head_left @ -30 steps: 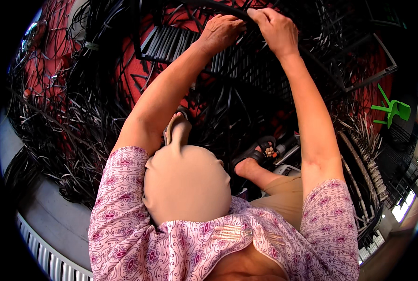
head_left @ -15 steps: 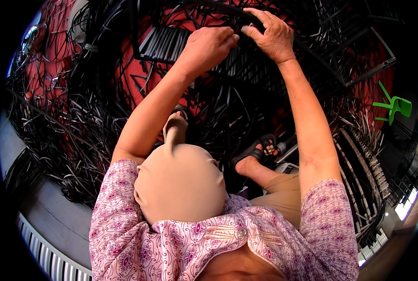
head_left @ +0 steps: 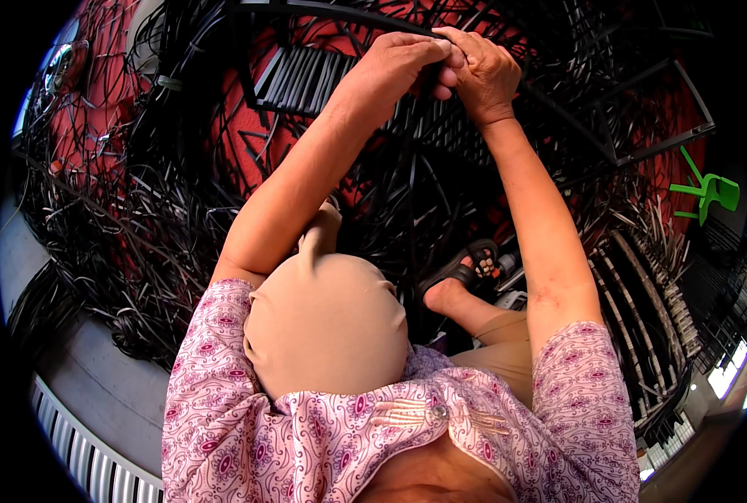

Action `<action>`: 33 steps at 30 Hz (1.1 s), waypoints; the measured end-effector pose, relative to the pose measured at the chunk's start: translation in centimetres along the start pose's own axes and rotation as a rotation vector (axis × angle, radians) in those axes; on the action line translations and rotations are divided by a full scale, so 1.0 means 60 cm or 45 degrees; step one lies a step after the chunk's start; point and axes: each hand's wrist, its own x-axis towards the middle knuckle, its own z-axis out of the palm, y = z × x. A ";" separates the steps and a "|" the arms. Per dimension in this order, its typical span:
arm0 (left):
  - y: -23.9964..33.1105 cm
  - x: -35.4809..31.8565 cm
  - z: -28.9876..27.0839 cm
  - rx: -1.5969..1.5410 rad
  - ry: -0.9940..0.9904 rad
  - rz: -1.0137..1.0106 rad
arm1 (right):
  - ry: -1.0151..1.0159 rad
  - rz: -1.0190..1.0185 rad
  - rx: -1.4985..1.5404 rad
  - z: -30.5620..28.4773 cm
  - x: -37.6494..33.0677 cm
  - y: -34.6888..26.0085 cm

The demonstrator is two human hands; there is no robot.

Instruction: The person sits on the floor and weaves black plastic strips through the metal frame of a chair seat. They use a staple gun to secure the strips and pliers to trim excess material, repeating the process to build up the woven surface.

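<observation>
My left hand (head_left: 397,69) and my right hand (head_left: 486,82) meet at the upper middle, fingertips touching beside the bar of a black frame (head_left: 331,12). The left fingers are curled and pressed together, the thumb reaching to the right hand. My right fingers bend over the bar's edge, thumb tucked in. What lies between the fingers is too small and dark to make out. Left of the hands, a row of parallel dark slats or strips (head_left: 299,81) fills part of the frame. Below the hands, a dark criss-cross weave (head_left: 440,130) of strips is partly in shadow.
Loose black strips (head_left: 164,251) lie heaped over the red floor covering (head_left: 252,138) on the left. At right are another angular frame (head_left: 666,151), a small green plastic chair (head_left: 715,194) and a rack of pale-edged bars (head_left: 641,318). My sandalled foot (head_left: 465,272) stands below the weave.
My left hand has moved up and right until it touches my right hand. The right hand has shifted slightly down and left, its fingers more bent. The view has shifted slightly.
</observation>
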 end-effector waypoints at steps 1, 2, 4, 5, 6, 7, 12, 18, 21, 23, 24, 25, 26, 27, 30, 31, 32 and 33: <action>-0.001 0.000 -0.002 -0.030 0.009 -0.009 | -0.042 0.017 -0.008 -0.003 0.001 0.000; -0.002 0.000 -0.005 -0.046 0.028 -0.017 | -0.083 0.041 -0.013 -0.006 0.006 0.001; -0.004 0.000 -0.010 -0.093 -0.020 0.056 | -0.119 0.044 0.055 -0.011 0.016 0.005; -0.006 -0.001 -0.013 -0.095 0.002 0.038 | -0.137 0.043 0.100 -0.013 0.021 0.006; -0.007 -0.002 -0.019 -0.117 -0.017 0.078 | -0.158 0.038 0.138 -0.015 0.027 0.008; -0.010 -0.004 -0.026 -0.121 -0.013 0.079 | -0.231 0.093 0.152 -0.017 0.031 0.009; -0.042 0.003 -0.072 -0.078 -0.003 0.024 | -0.503 0.375 0.278 -0.029 0.050 0.010; -0.103 0.035 -0.092 0.054 0.079 0.061 | -0.839 0.720 0.548 -0.046 0.085 0.010; -0.121 0.053 -0.091 0.060 0.098 0.171 | -0.972 0.706 0.575 -0.049 0.101 0.010; -0.128 0.065 -0.090 0.018 0.095 0.271 | -1.034 0.733 0.649 -0.046 0.106 0.011; -0.131 0.071 -0.090 -0.013 0.092 0.337 | -1.048 0.747 0.682 -0.043 0.108 0.011; -0.134 0.077 -0.089 -0.045 0.066 0.407 | -1.063 0.783 0.723 -0.040 0.108 0.012; -0.136 0.083 -0.088 -0.051 0.076 0.444 | -1.061 0.821 0.753 -0.036 0.109 0.013; -0.138 0.090 -0.086 -0.059 0.063 0.485 | -1.057 0.861 0.783 -0.033 0.110 0.015; -0.142 0.112 -0.078 -0.178 -0.099 0.631 | -1.208 0.890 0.806 -0.029 0.119 0.025; -0.143 0.118 -0.076 -0.234 -0.173 0.684 | -1.239 0.869 0.886 -0.029 0.122 0.027; -0.142 0.124 -0.076 -0.154 -0.141 0.707 | -1.246 0.885 0.912 -0.030 0.125 0.031; -0.141 0.129 -0.077 -0.074 -0.107 0.727 | -1.254 0.901 0.939 -0.031 0.128 0.032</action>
